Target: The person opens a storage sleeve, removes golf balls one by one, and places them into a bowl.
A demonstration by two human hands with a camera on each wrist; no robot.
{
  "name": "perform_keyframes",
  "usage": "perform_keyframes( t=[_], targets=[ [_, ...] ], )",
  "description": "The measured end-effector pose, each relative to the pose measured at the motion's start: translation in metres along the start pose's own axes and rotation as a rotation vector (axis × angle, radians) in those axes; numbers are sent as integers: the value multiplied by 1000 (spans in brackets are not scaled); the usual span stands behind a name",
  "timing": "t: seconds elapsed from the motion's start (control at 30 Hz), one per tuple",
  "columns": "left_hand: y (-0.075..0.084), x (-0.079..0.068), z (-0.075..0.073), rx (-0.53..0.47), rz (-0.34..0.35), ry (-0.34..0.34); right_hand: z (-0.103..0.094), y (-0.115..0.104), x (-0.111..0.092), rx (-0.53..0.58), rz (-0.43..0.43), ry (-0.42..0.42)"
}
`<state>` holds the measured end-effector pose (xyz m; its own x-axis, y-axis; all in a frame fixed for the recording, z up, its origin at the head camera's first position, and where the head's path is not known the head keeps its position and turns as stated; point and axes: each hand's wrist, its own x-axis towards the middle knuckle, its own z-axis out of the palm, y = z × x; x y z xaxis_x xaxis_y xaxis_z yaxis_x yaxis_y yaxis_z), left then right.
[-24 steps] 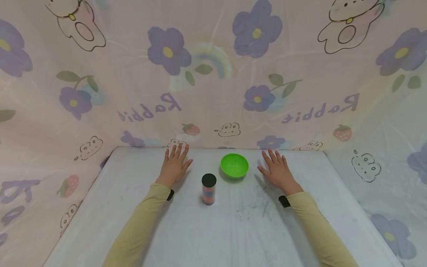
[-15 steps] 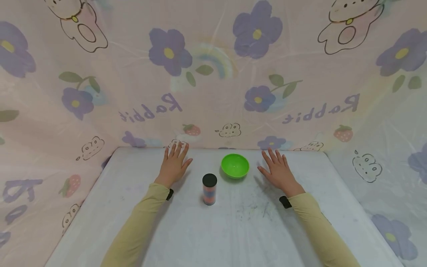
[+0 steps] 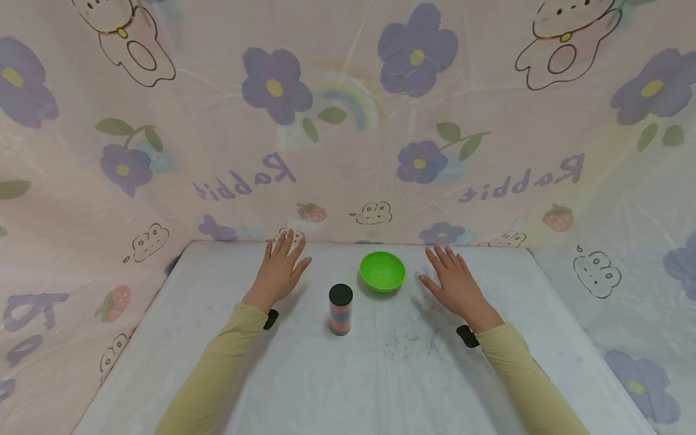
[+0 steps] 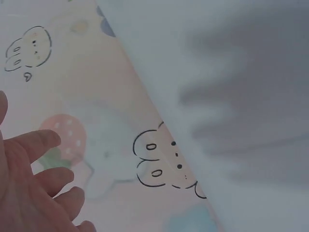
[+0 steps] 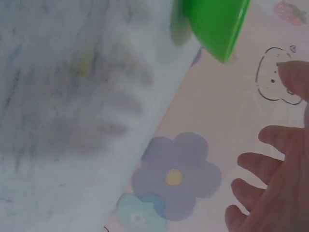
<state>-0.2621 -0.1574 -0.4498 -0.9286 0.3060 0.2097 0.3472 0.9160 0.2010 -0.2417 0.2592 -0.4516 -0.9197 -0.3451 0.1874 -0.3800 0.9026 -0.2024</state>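
In the head view a green bowl (image 3: 382, 272) stands upright near the back of the white table, its inside bare. Closer to me and a little left is an upright cylindrical container (image 3: 340, 309) with a black lid and pink and blue bands. My left hand (image 3: 275, 273), fingers spread, hovers to the left of both and touches neither. To the right of the bowl my right hand (image 3: 455, 285) is likewise spread and holds nothing. The right wrist view shows part of the bowl (image 5: 217, 24) beyond the fingers; the left wrist view shows only the hand (image 4: 29, 188), table and curtain.
A printed curtain (image 3: 337, 145) with flowers and rabbits rises behind the table (image 3: 348, 386) and along both sides. Dark smudges (image 3: 413, 344) mark the tabletop right of the container. A black wrist strap (image 3: 467, 336) shows at the right cuff.
Both hands have drawn slightly toward me and a little outward at the wrists, fingers still spread. The bowl and the container have stayed in place.
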Motion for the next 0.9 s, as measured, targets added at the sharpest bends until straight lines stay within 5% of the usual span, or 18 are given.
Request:
perform_keyframes(
  t=[0.23, 0.53, 0.9],
  targets=[
    [6, -11, -12, -228, 1, -31, -4, -6, -7, 20, -57, 56],
    [11, -28, -23, -663, 2, -36, -16, -20, -18, 143, -58, 70],
    [7, -44, -17, -879, 19, -86, -26, -24, -28, 391, -65, -11]
  ],
)
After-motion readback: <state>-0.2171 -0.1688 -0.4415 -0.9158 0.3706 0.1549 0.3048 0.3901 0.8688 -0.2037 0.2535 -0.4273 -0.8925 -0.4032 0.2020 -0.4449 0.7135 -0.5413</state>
